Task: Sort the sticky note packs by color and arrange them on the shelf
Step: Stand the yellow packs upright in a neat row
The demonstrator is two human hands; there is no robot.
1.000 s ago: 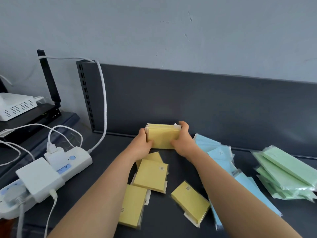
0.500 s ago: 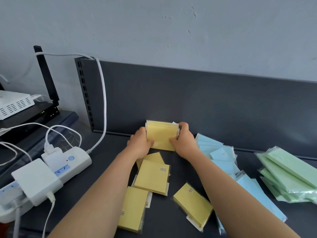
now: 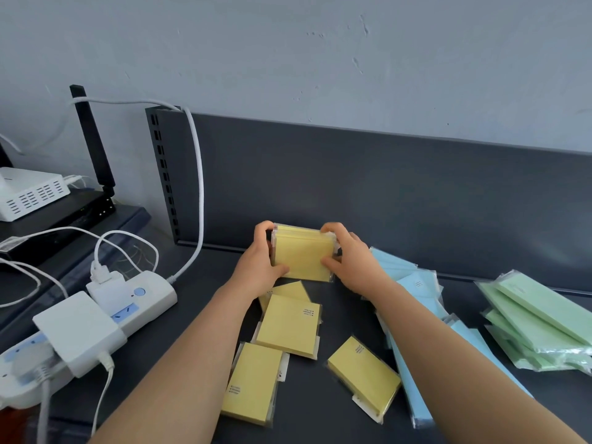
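Observation:
A stack of yellow sticky note packs (image 3: 302,256) stands on edge on the dark shelf (image 3: 208,283), near its back panel. My left hand (image 3: 258,267) grips the stack's left side and my right hand (image 3: 350,261) grips its right side, thumbs on the front face. Several loose yellow packs (image 3: 288,325) lie flat in front of the stack, between my forearms. Blue packs (image 3: 413,283) lie to the right, partly hidden by my right arm. Green packs (image 3: 538,318) are piled at the far right.
A white power strip (image 3: 105,312) with plugs and adapters lies at the left, its white cable (image 3: 200,187) running up the slotted upright. A black router (image 3: 73,213) and a white box (image 3: 28,192) sit on a lower surface at far left. The dark back panel (image 3: 384,187) closes the rear.
Both hands have squared the yellow stack and tipped it more upright, shifting it slightly toward the back panel. The loose packs have stayed where they were.

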